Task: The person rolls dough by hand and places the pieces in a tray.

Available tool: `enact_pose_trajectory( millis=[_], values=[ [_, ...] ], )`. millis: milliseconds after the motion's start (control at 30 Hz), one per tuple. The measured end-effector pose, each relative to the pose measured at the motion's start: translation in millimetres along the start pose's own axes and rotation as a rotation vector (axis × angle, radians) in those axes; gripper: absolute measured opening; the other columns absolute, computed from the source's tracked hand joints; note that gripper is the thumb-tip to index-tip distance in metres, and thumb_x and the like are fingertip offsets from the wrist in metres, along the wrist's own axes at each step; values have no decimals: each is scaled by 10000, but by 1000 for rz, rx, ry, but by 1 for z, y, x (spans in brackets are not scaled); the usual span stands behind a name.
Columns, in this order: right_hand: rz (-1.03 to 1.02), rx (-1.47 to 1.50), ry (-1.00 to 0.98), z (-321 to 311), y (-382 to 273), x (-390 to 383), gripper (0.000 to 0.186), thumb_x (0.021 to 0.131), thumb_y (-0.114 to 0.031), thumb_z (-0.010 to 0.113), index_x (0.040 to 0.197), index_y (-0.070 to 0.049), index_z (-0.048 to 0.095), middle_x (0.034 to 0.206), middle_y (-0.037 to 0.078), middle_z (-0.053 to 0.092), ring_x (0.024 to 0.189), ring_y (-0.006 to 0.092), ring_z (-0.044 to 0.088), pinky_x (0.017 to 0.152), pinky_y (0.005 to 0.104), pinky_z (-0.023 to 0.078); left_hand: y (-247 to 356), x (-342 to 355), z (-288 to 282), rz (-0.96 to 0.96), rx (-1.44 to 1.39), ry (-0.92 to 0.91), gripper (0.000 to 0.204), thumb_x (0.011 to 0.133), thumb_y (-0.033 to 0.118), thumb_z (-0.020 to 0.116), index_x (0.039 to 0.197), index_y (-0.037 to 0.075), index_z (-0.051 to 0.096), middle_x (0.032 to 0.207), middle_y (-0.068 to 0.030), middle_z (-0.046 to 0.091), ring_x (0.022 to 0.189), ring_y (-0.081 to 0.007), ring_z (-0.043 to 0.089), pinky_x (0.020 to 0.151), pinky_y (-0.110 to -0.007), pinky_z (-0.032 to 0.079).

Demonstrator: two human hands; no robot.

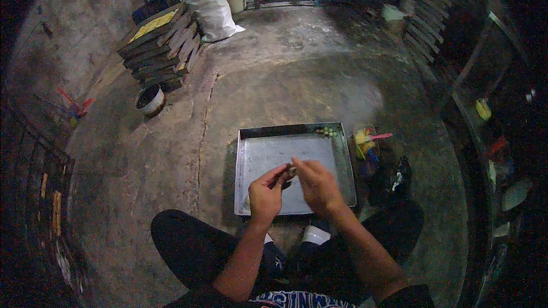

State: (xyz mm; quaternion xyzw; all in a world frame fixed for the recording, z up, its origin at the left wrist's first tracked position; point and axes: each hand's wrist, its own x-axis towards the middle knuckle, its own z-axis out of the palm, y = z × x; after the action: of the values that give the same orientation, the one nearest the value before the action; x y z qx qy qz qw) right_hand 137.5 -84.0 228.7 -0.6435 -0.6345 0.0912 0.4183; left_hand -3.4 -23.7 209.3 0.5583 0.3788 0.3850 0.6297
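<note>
A shallow square metal tray [274,151] lies on the floor between my legs. Over it, my left hand [266,198] pinches a small dark thing [291,171] in its fingertips. My right hand [318,185] meets it from the other side, fingers bent and pressed together at the same spot. Its fingertips are partly hidden and slightly blurred, and the thing is too small to name. In the tray's far right corner sits a cluster of small round green things [327,132].
Right of the tray lie a brush with a pink handle [379,136] and a yellow item [361,135]. A white bucket [150,100] stands at left, before stacked wooden trays [162,45] and a white sack [211,11]. A slatted rack [428,17] is at far right.
</note>
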Motion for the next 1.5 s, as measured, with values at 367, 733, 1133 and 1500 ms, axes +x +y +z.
enact_pose_trajectory(
  millis=[367, 733, 1133, 1500],
  values=[
    [248, 409, 146, -14, -26, 7, 592, 746, -49, 768, 1306, -110, 584, 1083, 94, 648, 1021, 262, 609, 882, 372, 491, 4, 3, -9, -265, -458, -177, 354, 1004, 45, 468, 1353, 5, 510, 1153, -131, 656, 1042, -183, 637, 977, -317, 495],
    [-199, -62, -173, -35, 10, 10, 199, 768, -157, 771, 955, -113, 718, 901, 39, 649, 855, 238, 595, 751, 346, 509, 18, 3, -22, -279, -225, -366, 545, 1020, 186, 497, 1488, 29, 266, 1160, -145, 651, 1061, -200, 635, 961, -337, 498],
    [-104, -28, 77, -20, -17, 11, 354, 717, -177, 814, 1044, -111, 693, 1054, 54, 605, 945, 240, 573, 772, 359, 514, -10, 12, -26, -320, -409, -150, 342, 972, 236, 592, 1250, 36, 585, 1063, -76, 697, 890, -182, 700, 769, -305, 584],
    [-196, -166, 24, -35, -9, 12, 220, 734, -198, 792, 938, -136, 736, 885, 12, 619, 850, 218, 574, 720, 328, 508, 6, -2, 6, -371, -802, -308, 428, 1023, 248, 489, 1385, 21, 469, 1333, -105, 551, 1177, -190, 565, 1005, -336, 459]
  ],
)
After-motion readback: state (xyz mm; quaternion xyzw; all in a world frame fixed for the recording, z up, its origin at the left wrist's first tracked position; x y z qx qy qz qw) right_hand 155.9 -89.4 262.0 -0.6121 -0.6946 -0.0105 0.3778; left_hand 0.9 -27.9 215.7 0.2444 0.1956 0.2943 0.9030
